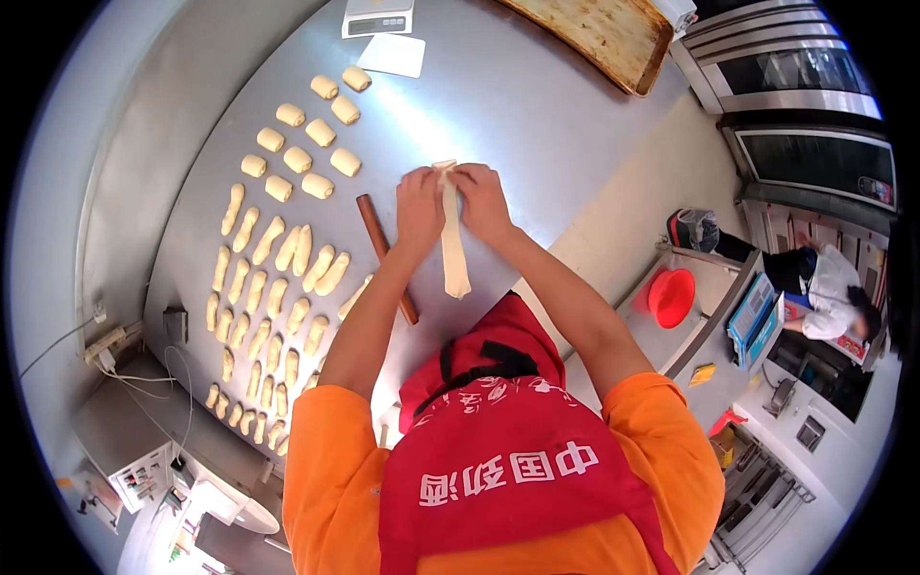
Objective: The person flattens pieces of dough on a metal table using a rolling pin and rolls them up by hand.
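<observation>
A long flat strip of dough [454, 244] lies on the metal table, running from my hands toward my body. At its far end, my left hand [420, 206] and my right hand [482, 199] are close together, fingers closed on the dough's edge from either side. That end looks slightly folded or lifted; the fingertips partly hide it. A brown wooden rolling pin [374, 230] lies slanted to the left of the strip, partly under my left forearm. Further left are several short rolled dough pieces [319, 132] and several rows of longer dough pieces [273, 240].
At the table's [537, 125] far side are a scale [376, 21], a white card [391, 55] and a stained baking tray [613, 34]. A red bowl [672, 298] stands on a counter to the right. Beyond it a person in white [832, 292] leans over another work surface.
</observation>
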A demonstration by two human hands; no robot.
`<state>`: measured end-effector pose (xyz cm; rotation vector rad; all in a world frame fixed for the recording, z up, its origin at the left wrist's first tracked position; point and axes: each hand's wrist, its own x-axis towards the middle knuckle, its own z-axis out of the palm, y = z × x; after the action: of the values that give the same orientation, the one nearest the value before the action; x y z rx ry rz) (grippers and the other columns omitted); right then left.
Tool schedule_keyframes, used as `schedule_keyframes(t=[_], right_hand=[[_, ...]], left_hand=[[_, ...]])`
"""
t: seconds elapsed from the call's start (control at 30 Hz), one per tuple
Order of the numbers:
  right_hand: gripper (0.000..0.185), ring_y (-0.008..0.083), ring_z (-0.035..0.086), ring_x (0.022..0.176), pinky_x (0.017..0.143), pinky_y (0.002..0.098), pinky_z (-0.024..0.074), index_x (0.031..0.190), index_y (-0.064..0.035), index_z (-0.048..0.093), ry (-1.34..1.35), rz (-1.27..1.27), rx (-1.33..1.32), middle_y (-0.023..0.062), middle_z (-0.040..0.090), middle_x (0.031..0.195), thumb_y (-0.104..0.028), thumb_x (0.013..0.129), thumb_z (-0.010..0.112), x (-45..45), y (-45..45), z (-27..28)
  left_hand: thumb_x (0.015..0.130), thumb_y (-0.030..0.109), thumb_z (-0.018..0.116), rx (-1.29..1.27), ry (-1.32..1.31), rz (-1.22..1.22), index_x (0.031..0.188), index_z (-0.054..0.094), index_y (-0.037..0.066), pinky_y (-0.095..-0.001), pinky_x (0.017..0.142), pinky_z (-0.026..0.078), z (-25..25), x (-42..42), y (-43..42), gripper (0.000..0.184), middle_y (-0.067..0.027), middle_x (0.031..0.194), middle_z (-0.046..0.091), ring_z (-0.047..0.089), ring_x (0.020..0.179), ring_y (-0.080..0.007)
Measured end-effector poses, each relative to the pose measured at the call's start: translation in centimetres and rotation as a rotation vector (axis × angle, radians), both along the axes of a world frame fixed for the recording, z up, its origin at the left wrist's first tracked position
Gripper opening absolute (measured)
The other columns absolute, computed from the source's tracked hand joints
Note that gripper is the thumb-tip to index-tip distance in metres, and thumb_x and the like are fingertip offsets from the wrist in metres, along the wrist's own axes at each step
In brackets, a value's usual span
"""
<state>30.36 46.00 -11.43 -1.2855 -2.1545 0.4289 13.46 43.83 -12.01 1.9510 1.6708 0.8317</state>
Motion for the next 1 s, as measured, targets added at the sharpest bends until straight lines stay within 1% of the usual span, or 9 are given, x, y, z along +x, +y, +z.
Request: schedule_keyframes(t=[0.1, 0.2, 0.4, 0.53, 0.67, 0.77, 0.87, 0.97, 1.0], right_hand=[[0.045, 0.0344, 0.059, 0.119, 0.102, 0.0457, 0.0464, 0.128, -0.0026, 0.071, 0.058, -0.182, 0.002, 0.0133, 0.064, 0.126, 0.003, 0.083, 0.068, -1.1, 1.4, 0.3], [0.045, 0.0344, 0.059, 0.119, 0.101, 0.0462, 0.0471, 0.127, -0.0021, 0.072, -0.024, -0.060, -0.107, 0.0137, 0.064, 0.126, 0.004, 0.083, 0.068, -0.6, 1.0, -0.6], [0.046, 0.0368, 0.061, 0.121, 0.103, 0.0467, 0.0481, 0.129, -0.0006, 0.070, -0.042, 0.076, 0.059, 0.0162, 0.065, 0.127, 0.005, 0.083, 0.066, 0.7, -5.1, -0.1], [0.040, 0.0407, 0.060, 0.123, 0.103, 0.0496, 0.0504, 0.126, -0.0008, 0.071, 0.142, -0.161, -0.049, 0.0187, 0.065, 0.132, 0.007, 0.087, 0.063, -0.3, -3.2, 0.5], [0.035, 0.0415, 0.062, 0.117, 0.101, 0.0479, 0.0513, 0.120, 0.0004, 0.072, 0.120, -0.064, -0.122, 0.0194, 0.067, 0.126, 0.007, 0.088, 0.061, -0.5, -3.7, 0.2], [0.034, 0.0414, 0.062, 0.116, 0.101, 0.0481, 0.0511, 0.120, 0.0007, 0.072, 0.068, 0.025, -0.058, 0.0190, 0.067, 0.121, 0.006, 0.087, 0.064, 0.2, -8.6, 0.8], [0.033, 0.0410, 0.062, 0.115, 0.100, 0.0475, 0.0510, 0.119, 0.0002, 0.071, 0.049, 0.053, 0.028, 0.0183, 0.067, 0.119, 0.005, 0.087, 0.066, 1.0, -9.9, 0.5], [0.032, 0.0407, 0.062, 0.113, 0.100, 0.0473, 0.0506, 0.120, -0.0001, 0.071, 0.128, -0.086, -0.031, 0.0182, 0.067, 0.119, 0.004, 0.088, 0.067, 0.6, -8.7, 0.4], [0.032, 0.0407, 0.061, 0.113, 0.100, 0.0474, 0.0504, 0.120, -0.0002, 0.071, 0.167, -0.159, -0.064, 0.0183, 0.067, 0.120, 0.003, 0.089, 0.068, 0.3, -7.6, 0.6]], left_hand=[[0.094, 0.002, 0.065, 0.094, -0.062, 0.175, 0.140, 0.060, -0.006, -0.0493, 0.110, 0.043, 0.3, 1.2, 1.7, 0.047, -0.0210, 0.135, 0.061, 0.056, 0.128, -0.0408], [0.095, 0.002, 0.063, 0.053, -0.004, 0.059, 0.144, 0.058, -0.007, -0.0504, 0.111, 0.043, -0.6, 1.6, 0.6, 0.050, -0.0224, 0.136, 0.060, 0.055, 0.129, -0.0410], [0.097, 0.000, 0.063, 0.108, 0.031, 0.012, 0.144, 0.057, -0.004, -0.0535, 0.112, 0.042, 0.2, 2.3, -6.7, 0.048, -0.0245, 0.137, 0.058, 0.053, 0.131, -0.0430], [0.098, 0.000, 0.061, 0.028, -0.179, 0.274, 0.142, 0.058, -0.005, -0.0528, 0.112, 0.043, 1.0, 2.5, -3.6, 0.044, -0.0263, 0.137, 0.059, 0.054, 0.129, -0.0448], [0.099, 0.001, 0.061, -0.028, -0.095, 0.079, 0.144, 0.056, -0.006, -0.0508, 0.107, 0.045, -0.1, 2.1, -4.4, 0.046, -0.0250, 0.140, 0.058, 0.056, 0.127, -0.0427], [0.099, 0.002, 0.061, 0.149, -0.027, 0.073, 0.143, 0.057, -0.006, -0.0511, 0.106, 0.046, -0.4, 2.8, -9.9, 0.044, -0.0249, 0.137, 0.059, 0.056, 0.126, -0.0422], [0.101, 0.004, 0.061, 0.152, -0.040, 0.024, 0.141, 0.058, -0.007, -0.0504, 0.102, 0.048, 0.5, 2.6, -11.6, 0.042, -0.0253, 0.129, 0.061, 0.058, 0.120, -0.0434], [0.101, 0.005, 0.062, -0.059, -0.363, 0.311, 0.138, 0.061, -0.006, -0.0494, 0.098, 0.050, 1.4, 2.7, -8.9, 0.038, -0.0241, 0.119, 0.063, 0.061, 0.112, -0.0431], [0.101, 0.005, 0.063, -0.017, -0.312, 0.286, 0.133, 0.064, -0.005, -0.0480, 0.094, 0.051, 1.3, 2.5, -7.7, 0.034, -0.0227, 0.118, 0.064, 0.062, 0.109, -0.0418]])
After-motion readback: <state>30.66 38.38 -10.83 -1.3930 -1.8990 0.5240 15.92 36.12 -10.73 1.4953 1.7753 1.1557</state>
